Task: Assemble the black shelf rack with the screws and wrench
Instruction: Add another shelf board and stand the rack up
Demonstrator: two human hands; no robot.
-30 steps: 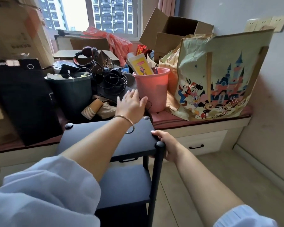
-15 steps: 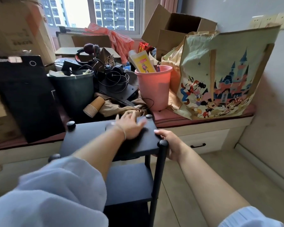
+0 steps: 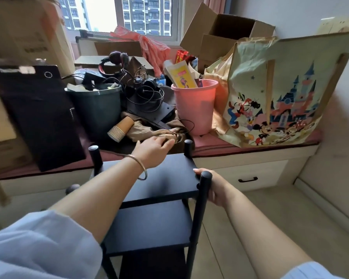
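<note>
Black shelf rack (image 3: 161, 178) stands upright on floor, long axis vertical, posts pointing up, pushed against window bench (image 3: 250, 158). Right hand (image 3: 216, 189) curls round front-right post (image 3: 205, 182) w/ fingers under top shelf. Left hand (image 3: 152, 147) reaches past the back edge, fingers loosely extended, holding nothing, near brown cloth (image 3: 149, 130).

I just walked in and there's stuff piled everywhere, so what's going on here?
A person is putting together a black shelf rack in front of a cluttered window seat. Their right hand grips the rack's near right post, while the left hand reaches past the top shelf toward brown cloth and cables beside a pink bucket. The rack stands upright with its shelves fitted; no screws or wrench are visible.
</note>
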